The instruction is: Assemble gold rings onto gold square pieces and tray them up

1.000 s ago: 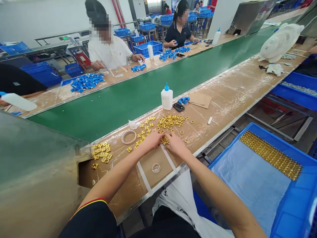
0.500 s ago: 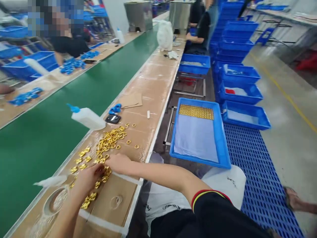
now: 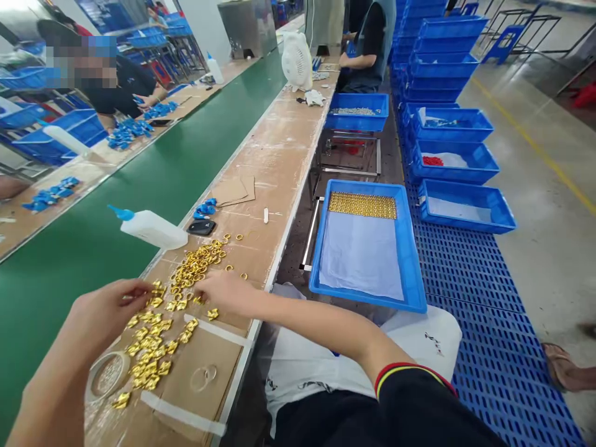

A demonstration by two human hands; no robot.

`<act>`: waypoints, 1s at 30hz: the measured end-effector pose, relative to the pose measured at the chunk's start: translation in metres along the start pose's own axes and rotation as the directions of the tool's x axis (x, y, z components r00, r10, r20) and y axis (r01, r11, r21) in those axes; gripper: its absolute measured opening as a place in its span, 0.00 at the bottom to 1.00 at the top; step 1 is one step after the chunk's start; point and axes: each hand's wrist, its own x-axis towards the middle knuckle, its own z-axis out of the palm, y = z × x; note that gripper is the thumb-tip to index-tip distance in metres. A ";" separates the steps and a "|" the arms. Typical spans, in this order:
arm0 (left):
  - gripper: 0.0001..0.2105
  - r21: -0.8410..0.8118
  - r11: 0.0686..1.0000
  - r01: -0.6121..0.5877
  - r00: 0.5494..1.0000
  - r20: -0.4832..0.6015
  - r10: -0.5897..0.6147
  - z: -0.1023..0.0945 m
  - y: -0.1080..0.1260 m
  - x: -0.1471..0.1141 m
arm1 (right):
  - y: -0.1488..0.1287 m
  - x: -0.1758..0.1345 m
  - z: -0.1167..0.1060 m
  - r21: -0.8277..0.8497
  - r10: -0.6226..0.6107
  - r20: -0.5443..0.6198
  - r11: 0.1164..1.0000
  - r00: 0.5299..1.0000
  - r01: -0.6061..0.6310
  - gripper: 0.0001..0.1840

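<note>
My left hand (image 3: 109, 305) reaches over the bench's left edge, thumb and fingertips drawn together at some small folded gold pieces (image 3: 148, 343); what they pinch, if anything, is hidden. Curled beside a heap of gold rings (image 3: 198, 264) is my right hand (image 3: 226, 290), its fingertips down at the near side of the heap. A gold piece shows just under those fingertips, and whether they grip it is unclear. More folded pieces lie scattered between my hands and the tape roll (image 3: 108, 377).
A white squeeze bottle (image 3: 153, 230) lies by the green belt (image 3: 186, 149), near a black object (image 3: 202, 228) and blue pieces (image 3: 205, 209). Right of the bench, a blue tray (image 3: 319, 261) holds rows of gold pieces. A fan (image 3: 297, 62) stands farther up; people sit nearby.
My left hand has moved left and slightly up, away from my right hand, uncovering the folded gold pieces. My right hand stays by the ring heap. The view has shifted slightly.
</note>
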 end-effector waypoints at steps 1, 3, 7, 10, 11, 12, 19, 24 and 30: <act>0.19 0.028 1.000 0.011 0.997 -0.077 -0.008 -0.010 0.018 0.008 | 0.016 -0.014 -0.012 0.020 0.031 -0.039 0.999 0.999 -0.030 0.08; 0.23 0.069 0.995 -0.068 0.985 -0.154 0.078 -0.025 0.067 0.030 | 0.059 -0.053 -0.036 0.048 0.158 -0.128 0.987 0.979 -0.153 0.10; 0.13 0.000 0.910 -0.414 0.909 0.048 0.414 -0.008 0.209 0.089 | 0.167 -0.155 -0.068 0.088 0.512 -0.227 0.858 0.828 -0.506 0.08; 0.05 -0.149 0.842 -0.519 0.801 0.259 0.539 0.054 0.330 0.126 | 0.236 -0.224 -0.068 0.096 0.703 -0.205 0.707 0.681 -0.701 0.17; 0.04 -0.171 0.830 -0.531 0.775 0.298 0.557 0.080 0.367 0.134 | 0.254 -0.242 -0.064 0.098 0.751 -0.193 0.655 0.631 -0.749 0.18; 0.05 -0.193 0.818 -0.542 0.744 0.341 0.574 0.106 0.400 0.139 | 0.270 -0.257 -0.060 0.099 0.791 -0.181 0.606 0.584 -0.789 0.18; 0.17 -0.255 0.757 -0.602 0.580 0.511 0.634 0.234 0.506 0.151 | 0.325 -0.300 -0.036 0.101 0.905 -0.182 0.407 0.386 -0.908 0.18; 0.17 -0.229 0.736 -0.637 0.568 0.506 0.649 0.235 0.493 0.156 | 0.329 -0.309 -0.040 0.057 0.911 -0.237 0.359 0.337 -0.931 0.17; 0.13 -0.178 0.760 -0.625 0.635 0.451 0.627 0.161 0.411 0.137 | 0.292 -0.286 -0.071 -0.053 0.760 -0.411 0.531 0.503 -0.846 0.12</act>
